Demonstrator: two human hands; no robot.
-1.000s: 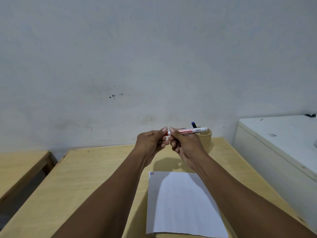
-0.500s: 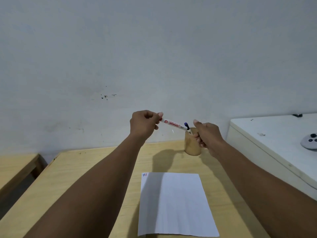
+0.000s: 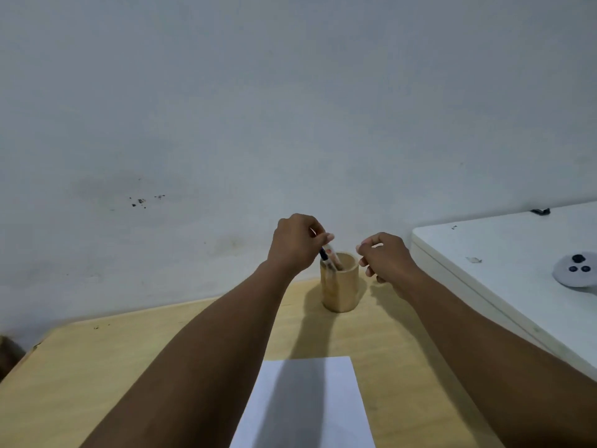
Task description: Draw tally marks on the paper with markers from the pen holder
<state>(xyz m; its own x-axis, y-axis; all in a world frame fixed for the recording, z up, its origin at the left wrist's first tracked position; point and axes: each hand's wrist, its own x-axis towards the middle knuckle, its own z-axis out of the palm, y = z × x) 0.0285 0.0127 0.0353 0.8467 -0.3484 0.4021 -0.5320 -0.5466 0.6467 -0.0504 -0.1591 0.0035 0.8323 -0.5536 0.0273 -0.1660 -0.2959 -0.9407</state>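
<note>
A wooden pen holder [image 3: 340,292] stands near the far edge of the wooden table [image 3: 113,367]. My left hand [image 3: 295,242] is just above its left rim, pinching the top of a white marker with red print [image 3: 330,253] whose lower end is down inside the holder. A dark-capped marker [image 3: 324,254] leans beside it in the holder. My right hand [image 3: 386,257] hovers to the right of the holder, fingers loosely curled and holding nothing. The white paper [image 3: 310,405] lies in front of me, partly shaded by my arm; its left corner is hidden.
A plain wall runs just behind the table. A white cabinet [image 3: 504,270] stands against the table's right side, with a round white object [image 3: 576,270] on top. A gap and a dark shape show at the far left edge.
The marker went from level between both hands to tip down in the holder, held by my left hand alone. My right hand let go and moved right. The view moved closer.
</note>
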